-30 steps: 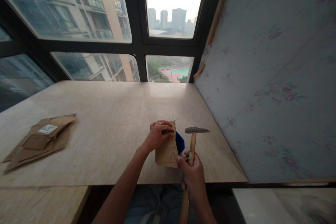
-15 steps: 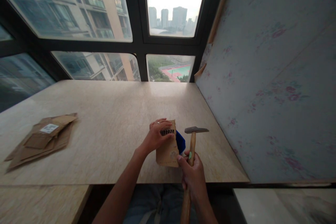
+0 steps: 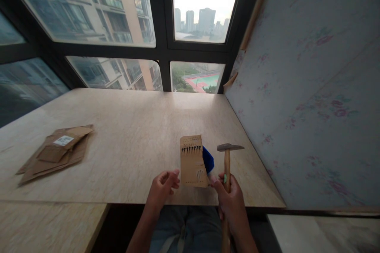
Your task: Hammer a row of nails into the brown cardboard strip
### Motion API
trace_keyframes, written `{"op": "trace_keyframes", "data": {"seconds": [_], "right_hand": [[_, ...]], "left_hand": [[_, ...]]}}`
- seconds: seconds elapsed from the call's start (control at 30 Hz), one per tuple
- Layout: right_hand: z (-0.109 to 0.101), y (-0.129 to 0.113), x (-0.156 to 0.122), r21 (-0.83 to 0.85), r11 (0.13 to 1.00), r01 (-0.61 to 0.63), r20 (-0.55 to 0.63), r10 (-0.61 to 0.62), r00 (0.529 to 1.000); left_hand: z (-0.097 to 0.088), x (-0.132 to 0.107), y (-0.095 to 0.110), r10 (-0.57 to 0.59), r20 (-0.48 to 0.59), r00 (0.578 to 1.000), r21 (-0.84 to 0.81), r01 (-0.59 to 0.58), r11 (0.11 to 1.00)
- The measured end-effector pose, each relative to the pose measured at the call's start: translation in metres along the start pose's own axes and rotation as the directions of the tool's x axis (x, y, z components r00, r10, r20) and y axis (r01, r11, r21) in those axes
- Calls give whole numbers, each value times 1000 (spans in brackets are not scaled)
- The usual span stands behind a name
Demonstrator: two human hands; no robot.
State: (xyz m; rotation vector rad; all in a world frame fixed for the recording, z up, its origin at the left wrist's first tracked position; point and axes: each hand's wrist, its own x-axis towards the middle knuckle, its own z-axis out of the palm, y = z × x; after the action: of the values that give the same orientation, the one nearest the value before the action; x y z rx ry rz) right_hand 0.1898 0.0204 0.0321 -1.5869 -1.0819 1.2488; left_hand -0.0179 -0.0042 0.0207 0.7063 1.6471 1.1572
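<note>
A piece of brown cardboard lies near the counter's front edge, with a row of several dark, nail-like pins standing across its upper part. Behind its right side pokes out a blue flat-sided object, mostly hidden. My right hand is wrapped round the wooden handle of a hammer, head up, thumb close to the cardboard's lower right edge. Just left of the cardboard is my left hand, apart from it, fingers curled together; whether anything small is between them I cannot make out.
Flat brown paper packages, one with a white label, are stacked at the left of the stone-patterned counter. A papered wall bounds the right side. Windows with dark frames rise behind the counter.
My left hand has let go of the cardboard's top and pulled back down to its lower left, baring the row of pins. My right hand still holds the hammer.
</note>
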Motion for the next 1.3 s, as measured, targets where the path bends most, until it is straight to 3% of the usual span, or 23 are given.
{"op": "trace_keyframes", "data": {"seconds": [0.1,0.23,0.47,0.63,0.77,0.87,1.0,1.13,1.3], "right_hand": [[-8,1,-1,-62,995,82,-11,-83,996],[-17,5,-3,-104,990,93,24,-91,996],[-35,13,-1,-119,992,34,-1,-35,999],[-48,16,1,-111,992,57,-71,-65,995],[-61,13,3,-100,992,80,-98,-89,991],[-75,6,4,-95,992,84,-124,-96,988],[-103,-4,5,-100,993,60,-151,-75,986],[-134,0,4,-108,994,15,-134,-29,991],[-158,20,9,-73,997,-30,-73,25,997]], "left_hand": [[14,-3,-2,-51,98,994,-52,56,997],[25,-1,3,-39,69,997,-90,45,995],[18,-1,10,35,89,995,-125,-24,992],[12,-12,23,77,100,992,-136,-63,989],[21,-25,36,119,110,987,-141,-103,985],[44,-36,44,101,156,983,-159,-76,984],[91,-47,42,48,268,962,-194,5,981],[135,-45,25,4,344,939,-200,69,977],[173,-23,2,-10,352,936,-185,80,980]]}}
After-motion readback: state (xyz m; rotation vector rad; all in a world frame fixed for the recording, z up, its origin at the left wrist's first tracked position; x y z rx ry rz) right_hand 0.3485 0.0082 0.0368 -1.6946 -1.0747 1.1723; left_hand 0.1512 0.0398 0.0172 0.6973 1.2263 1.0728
